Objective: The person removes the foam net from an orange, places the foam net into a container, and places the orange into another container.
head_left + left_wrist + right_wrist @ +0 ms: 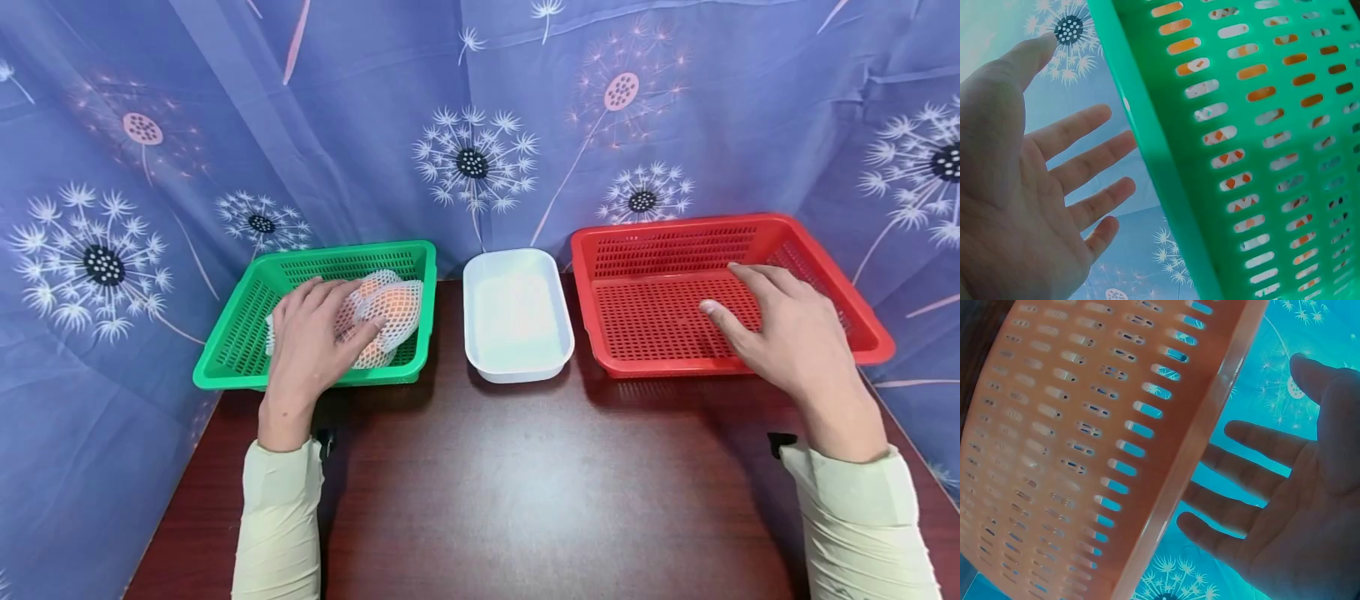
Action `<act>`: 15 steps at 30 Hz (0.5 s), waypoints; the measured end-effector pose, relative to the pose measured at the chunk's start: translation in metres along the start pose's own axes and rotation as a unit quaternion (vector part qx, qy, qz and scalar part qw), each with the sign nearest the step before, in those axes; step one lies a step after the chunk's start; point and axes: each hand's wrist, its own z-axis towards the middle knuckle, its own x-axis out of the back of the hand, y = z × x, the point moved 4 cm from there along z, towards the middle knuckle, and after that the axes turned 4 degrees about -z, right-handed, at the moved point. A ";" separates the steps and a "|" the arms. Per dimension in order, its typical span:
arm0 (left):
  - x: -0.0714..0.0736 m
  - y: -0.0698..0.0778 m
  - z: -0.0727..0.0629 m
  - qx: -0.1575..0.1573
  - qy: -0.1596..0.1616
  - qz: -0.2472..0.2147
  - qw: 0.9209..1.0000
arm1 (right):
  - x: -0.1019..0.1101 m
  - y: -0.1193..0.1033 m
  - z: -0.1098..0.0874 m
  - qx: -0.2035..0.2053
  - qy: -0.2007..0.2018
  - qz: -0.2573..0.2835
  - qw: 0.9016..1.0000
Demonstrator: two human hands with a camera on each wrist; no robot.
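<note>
My left hand (311,337) hovers over the green basket (225,367), fingers spread and holding nothing. Inside that basket lie several orange round fruits (397,308) wrapped in white foam netting; the hand hides part of them. In the left wrist view the palm (1016,187) faces the basket's slotted side wall, with the netted fruit showing through the slots. Over the right part of the red basket (652,367) is my right hand (795,337), its thumb and fingers apart with nothing between them. The red basket's bottom shows bare mesh.
Between the two baskets stands a white rectangular tray (517,371) with nothing visible in it. All three containers sit along the back of a dark brown table (540,500). A blue dandelion-print cloth (360,108) hangs right behind and at the sides.
</note>
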 end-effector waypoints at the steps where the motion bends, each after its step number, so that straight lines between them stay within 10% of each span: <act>1: 0.000 0.000 0.000 -0.001 -0.002 0.000 1.000 | 0.000 0.000 0.000 0.000 0.000 0.000 1.000; 15: -0.008 0.005 0.001 -0.009 -0.022 0.005 1.000 | -0.002 -0.016 -0.001 0.015 -0.016 0.006 1.000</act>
